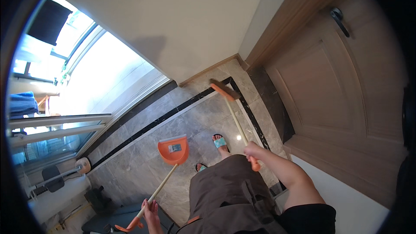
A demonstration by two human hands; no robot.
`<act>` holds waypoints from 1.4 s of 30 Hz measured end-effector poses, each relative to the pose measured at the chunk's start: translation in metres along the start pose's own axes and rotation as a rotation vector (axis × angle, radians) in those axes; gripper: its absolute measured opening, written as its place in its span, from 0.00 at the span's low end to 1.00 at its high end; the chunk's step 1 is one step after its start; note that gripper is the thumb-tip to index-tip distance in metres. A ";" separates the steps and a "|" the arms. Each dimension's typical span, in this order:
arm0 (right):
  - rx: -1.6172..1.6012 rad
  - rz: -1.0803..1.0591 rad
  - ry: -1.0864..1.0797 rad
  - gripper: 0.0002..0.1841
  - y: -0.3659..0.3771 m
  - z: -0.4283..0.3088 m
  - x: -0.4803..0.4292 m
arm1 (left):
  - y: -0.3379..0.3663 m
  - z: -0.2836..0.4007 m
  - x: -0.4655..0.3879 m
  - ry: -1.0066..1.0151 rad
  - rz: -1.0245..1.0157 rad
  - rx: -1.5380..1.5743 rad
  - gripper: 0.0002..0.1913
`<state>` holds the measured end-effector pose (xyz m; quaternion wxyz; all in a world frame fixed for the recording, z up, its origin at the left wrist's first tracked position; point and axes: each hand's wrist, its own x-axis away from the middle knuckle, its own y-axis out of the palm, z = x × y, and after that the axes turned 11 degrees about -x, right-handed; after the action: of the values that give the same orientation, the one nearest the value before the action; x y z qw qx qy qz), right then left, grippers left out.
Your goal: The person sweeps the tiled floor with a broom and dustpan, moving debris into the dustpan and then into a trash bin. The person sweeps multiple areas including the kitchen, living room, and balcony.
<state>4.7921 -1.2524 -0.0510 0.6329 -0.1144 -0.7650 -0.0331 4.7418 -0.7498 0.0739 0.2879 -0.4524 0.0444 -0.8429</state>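
Observation:
My right hand [253,151] grips the pale yellow handle of a broom [234,115] near its orange end. The broom's orange head with dark bristles [225,90] reaches the tiled floor by the corner of a black border strip. In my left hand [150,210] is the pale pole of a long-handled dustpan [161,183], held just above its orange hooked grip. The orange pan [173,150] lies ahead of my feet, its lip facing away from me, with a label inside. I cannot tell whether it touches the floor.
A closed wooden door [325,81] with a dark lever handle [339,22] stands on the right. Ahead is a cream wall [182,22]. To the left, a sliding glass door [61,133] opens onto a bright balcony. A dark grey padded seat [120,219] sits at lower left.

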 end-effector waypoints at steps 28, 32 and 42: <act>0.568 -0.208 -0.079 0.06 0.188 -0.080 -0.005 | 0.001 -0.083 0.041 -0.077 0.217 0.313 0.12; 0.333 -0.437 0.003 0.07 0.144 -0.111 0.006 | -0.014 -0.107 0.030 -0.094 0.251 0.329 0.12; 0.254 0.003 0.017 0.08 0.031 -0.045 0.019 | -0.085 -0.162 0.033 -0.138 0.264 0.382 0.13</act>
<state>4.8391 -1.2287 -0.0265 0.6489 -0.0343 -0.7574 0.0640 4.5619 -0.7269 0.0314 0.4785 -0.4364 -0.0767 -0.7581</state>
